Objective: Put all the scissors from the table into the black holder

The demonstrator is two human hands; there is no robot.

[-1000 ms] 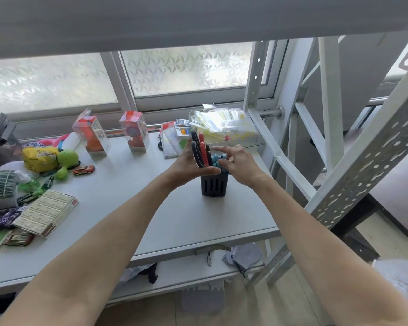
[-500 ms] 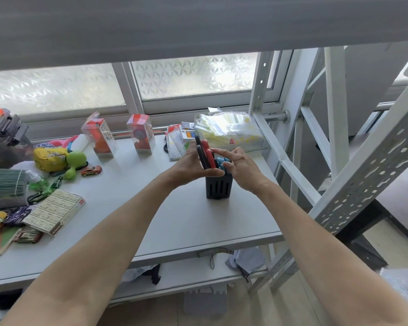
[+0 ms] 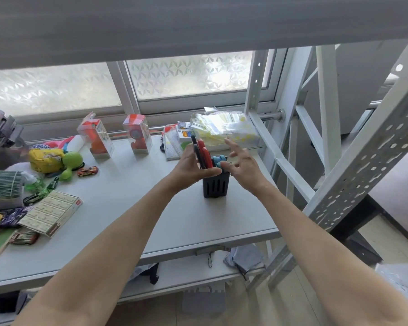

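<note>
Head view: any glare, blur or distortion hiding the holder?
Head view: the frosted window is bright but not blinding; the right hand is motion-blurred; straight shelf beams bow from the wide lens; the black holder reads clearly.

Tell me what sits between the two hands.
In the head view, the slotted black plastic holder with red-handled scissors and blue-handled scissors stands between left hand and right hand.
</note>
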